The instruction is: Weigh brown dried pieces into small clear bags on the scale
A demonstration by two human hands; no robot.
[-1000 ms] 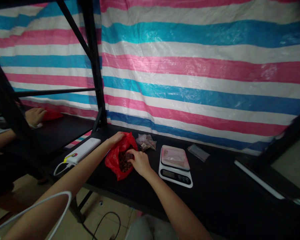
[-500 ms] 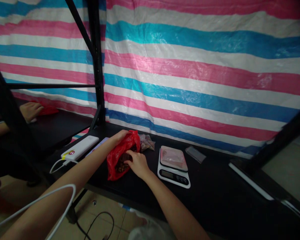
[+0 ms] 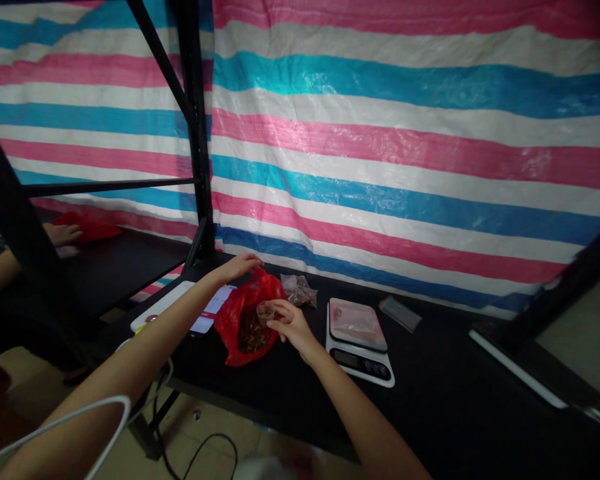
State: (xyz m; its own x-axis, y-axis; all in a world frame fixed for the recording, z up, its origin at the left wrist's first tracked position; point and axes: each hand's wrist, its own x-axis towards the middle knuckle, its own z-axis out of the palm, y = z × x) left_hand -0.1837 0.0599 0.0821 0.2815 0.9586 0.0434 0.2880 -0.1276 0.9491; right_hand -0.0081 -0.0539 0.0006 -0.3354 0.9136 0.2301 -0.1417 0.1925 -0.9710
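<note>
A red plastic bag [image 3: 223, 325] stands with its mouth open, holding many small brown pieces [image 3: 251, 333] whose kind I cannot make out. My right hand [image 3: 290, 325] pinches a small clear plastic cup [image 3: 265, 312] over the bag's mouth. Some brown material shows in the cup. Just above the bag's back edge is my left hand [image 3: 243, 265], its fingers stretched out and gripping nothing that I can see. Behind the bag lies a clear pouch [image 3: 300, 291] of similar small pieces. To the right rests a white digital scale [image 3: 337, 330] with a clear plastic bag [image 3: 355, 323] on its platform.
A flat clear bag [image 3: 401, 313] lies right of the scale. Left of the red bag are a phone [image 3: 214, 309] and a white power bank [image 3: 166, 303] with a cable. Black frame posts [image 3: 193, 120] border the black table [image 3: 450, 393]. Another person's hand [image 3: 63, 234] is at the far left.
My right hand has come up from inside the red bag, and the clear cup now shows in it. My left hand has lifted from the bag's rim. The view has shifted slightly.
</note>
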